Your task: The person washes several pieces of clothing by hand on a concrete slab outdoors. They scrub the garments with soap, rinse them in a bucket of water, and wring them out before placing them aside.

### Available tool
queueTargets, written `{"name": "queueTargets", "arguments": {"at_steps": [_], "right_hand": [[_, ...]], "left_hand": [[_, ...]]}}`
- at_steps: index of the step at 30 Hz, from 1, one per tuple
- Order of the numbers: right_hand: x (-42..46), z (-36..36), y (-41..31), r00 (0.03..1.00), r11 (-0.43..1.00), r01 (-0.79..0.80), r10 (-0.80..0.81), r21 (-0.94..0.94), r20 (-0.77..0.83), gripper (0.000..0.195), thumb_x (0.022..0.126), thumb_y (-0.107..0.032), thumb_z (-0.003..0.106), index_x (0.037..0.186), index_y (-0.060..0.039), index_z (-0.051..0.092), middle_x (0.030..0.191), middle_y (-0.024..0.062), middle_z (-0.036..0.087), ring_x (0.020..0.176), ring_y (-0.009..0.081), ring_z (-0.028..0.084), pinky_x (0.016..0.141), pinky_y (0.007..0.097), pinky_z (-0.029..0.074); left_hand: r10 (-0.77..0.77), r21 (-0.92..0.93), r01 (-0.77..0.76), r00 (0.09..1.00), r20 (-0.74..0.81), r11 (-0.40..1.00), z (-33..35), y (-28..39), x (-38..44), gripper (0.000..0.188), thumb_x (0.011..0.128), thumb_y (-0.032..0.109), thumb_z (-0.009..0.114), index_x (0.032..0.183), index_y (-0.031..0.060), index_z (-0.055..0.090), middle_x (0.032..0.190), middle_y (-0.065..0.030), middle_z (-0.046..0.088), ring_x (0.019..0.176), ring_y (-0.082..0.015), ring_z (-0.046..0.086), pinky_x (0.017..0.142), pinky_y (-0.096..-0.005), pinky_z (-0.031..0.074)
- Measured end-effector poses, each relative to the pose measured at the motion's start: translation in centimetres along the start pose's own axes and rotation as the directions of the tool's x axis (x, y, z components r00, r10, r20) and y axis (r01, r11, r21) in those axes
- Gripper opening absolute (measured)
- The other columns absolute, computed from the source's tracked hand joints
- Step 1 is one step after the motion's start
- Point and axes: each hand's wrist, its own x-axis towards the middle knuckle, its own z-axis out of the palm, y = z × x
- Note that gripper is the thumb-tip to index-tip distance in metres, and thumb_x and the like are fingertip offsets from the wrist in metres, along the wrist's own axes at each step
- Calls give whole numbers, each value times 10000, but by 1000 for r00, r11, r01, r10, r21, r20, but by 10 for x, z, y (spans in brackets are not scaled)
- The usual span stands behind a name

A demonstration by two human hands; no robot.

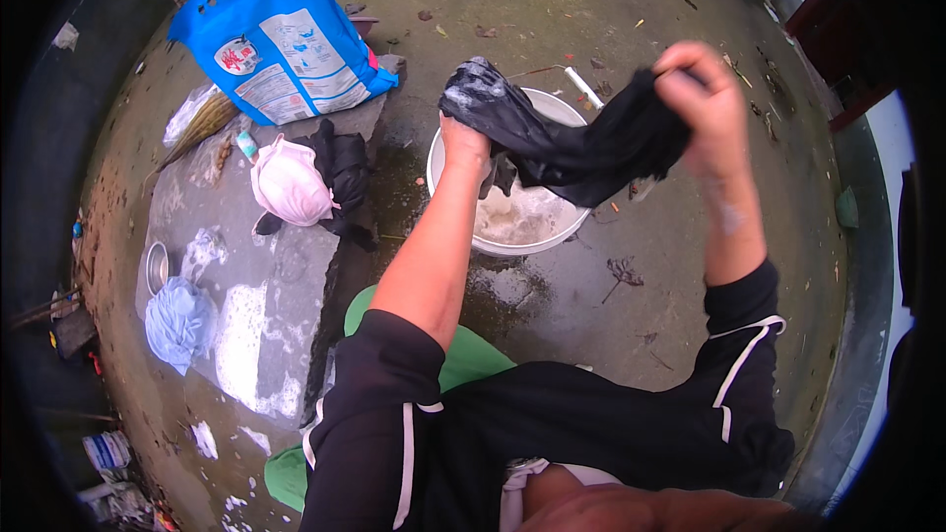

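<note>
A wet black cloth garment with white suds at its left end is stretched between my two hands, above a white plastic basin of cloudy, foamy water. My left hand grips the garment's sudsy end over the basin's left side. Raised to the right of the basin, my right hand pinches the other end between thumb and fingers. Part of the cloth hangs close to the water; whether it touches cannot be told.
At left a stone slab bears a pink cloth bundle, black cloth, a light blue cloth, a metal bowl and suds. A large blue detergent bag stands at its far end. Behind the basin lies a white-handled tool.
</note>
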Motion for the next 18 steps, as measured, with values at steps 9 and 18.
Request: {"name": "queueTargets", "arguments": {"at_steps": [9,18], "right_hand": [[-66,114,156,973,922,-145,198,-358,115,821,567,-309,779,1260,-50,423,1164,163,528,1064,321,510,914,385,394],[-29,158,175,869,411,-18,458,912,-189,303,874,-272,501,1105,-79,533,1089,56,579,996,181,551,901,348,438]], "left_hand": [[-45,-462,16,998,-52,887,47,-3,-15,118,855,181,505,909,97,567,825,-29,600,759,-172,597,700,-318,503],[236,-121,-255,960,-149,959,26,8,-41,250,852,259,520,1017,75,556,960,-47,604,865,-184,589,767,-323,493]]}}
